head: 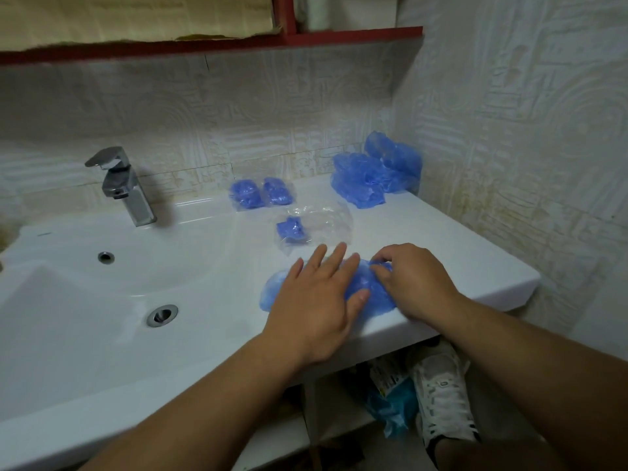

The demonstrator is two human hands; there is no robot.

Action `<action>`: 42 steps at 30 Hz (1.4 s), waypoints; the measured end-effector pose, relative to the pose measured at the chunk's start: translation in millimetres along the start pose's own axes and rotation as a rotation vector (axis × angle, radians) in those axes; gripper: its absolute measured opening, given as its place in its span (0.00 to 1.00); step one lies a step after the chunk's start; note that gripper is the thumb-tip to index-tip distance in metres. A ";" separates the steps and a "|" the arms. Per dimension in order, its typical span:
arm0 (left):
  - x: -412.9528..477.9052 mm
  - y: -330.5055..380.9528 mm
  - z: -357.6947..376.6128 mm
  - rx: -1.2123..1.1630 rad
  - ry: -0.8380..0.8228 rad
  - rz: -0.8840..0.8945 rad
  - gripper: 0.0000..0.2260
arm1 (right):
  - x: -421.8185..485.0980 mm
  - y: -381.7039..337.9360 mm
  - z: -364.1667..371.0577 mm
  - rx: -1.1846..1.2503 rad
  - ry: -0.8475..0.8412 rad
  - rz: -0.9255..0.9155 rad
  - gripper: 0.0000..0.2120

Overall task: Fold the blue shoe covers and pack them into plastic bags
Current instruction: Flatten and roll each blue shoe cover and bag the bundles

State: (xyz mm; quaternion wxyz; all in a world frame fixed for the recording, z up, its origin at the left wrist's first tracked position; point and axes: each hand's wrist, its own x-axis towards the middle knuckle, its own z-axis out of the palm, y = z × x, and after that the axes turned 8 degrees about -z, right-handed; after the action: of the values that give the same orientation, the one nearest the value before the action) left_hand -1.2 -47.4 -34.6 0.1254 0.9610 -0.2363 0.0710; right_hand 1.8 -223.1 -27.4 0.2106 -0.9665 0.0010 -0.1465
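A blue shoe cover [368, 287] lies flattened on the white counter [441, 239] near its front edge. My left hand [319, 300] presses flat on its left part with straight fingers. My right hand [413, 280] pinches the cover's upper right edge with curled fingers. Just behind lies a clear plastic bag [316, 222] holding one folded blue cover [293, 228]. Two packed bags [260, 193] sit further back near the wall. A heap of loose blue shoe covers [373, 171] is piled in the back right corner.
A white sink basin [102, 300] with a drain [162, 315] and a chrome faucet [125, 185] takes up the left. Tiled walls close the back and right. Below the counter's front edge are a white sneaker [441, 396] and a blue bag [394, 402].
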 end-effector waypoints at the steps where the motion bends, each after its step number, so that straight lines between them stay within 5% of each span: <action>1: 5.5 -3.6 3.0 0.067 -0.089 -0.031 0.27 | 0.1 0.2 -0.1 -0.003 0.004 0.003 0.12; 5: 14.3 -14.3 5.1 0.115 -0.229 -0.108 0.26 | 2.7 4.3 0.4 0.024 0.027 0.012 0.11; 14: 14.8 -18.3 9.9 0.126 -0.228 -0.222 0.25 | 10.7 9.3 0.8 -0.052 0.130 0.108 0.15; 17: 17.1 -17.7 12.5 0.133 -0.232 -0.238 0.25 | 4.1 -6.0 -4.1 -0.206 0.323 -0.151 0.16; 20: 15.4 -17.9 11.7 0.150 -0.227 -0.218 0.27 | -7.4 -36.6 2.8 -0.113 0.014 -0.530 0.27; 24: 13.1 -17.8 8.7 0.150 -0.270 -0.221 0.30 | -8.6 -39.2 22.9 -0.030 -0.413 -0.420 0.32; 36: 13.0 -26.0 10.5 0.097 -0.236 -0.292 0.28 | -2.7 -9.6 17.0 -0.285 -0.504 -0.221 0.29; 42: 2.7 -32.3 15.0 -0.024 -0.046 -0.434 0.39 | -4.1 -3.6 14.1 -0.257 -0.477 -0.173 0.35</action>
State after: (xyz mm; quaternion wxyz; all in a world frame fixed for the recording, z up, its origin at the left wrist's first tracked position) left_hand 17.6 -25.0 -55.1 0.1436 0.9891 -0.0274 0.0173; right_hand 1.7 -213.8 -39.3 0.0673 -0.9890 -0.1124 0.0692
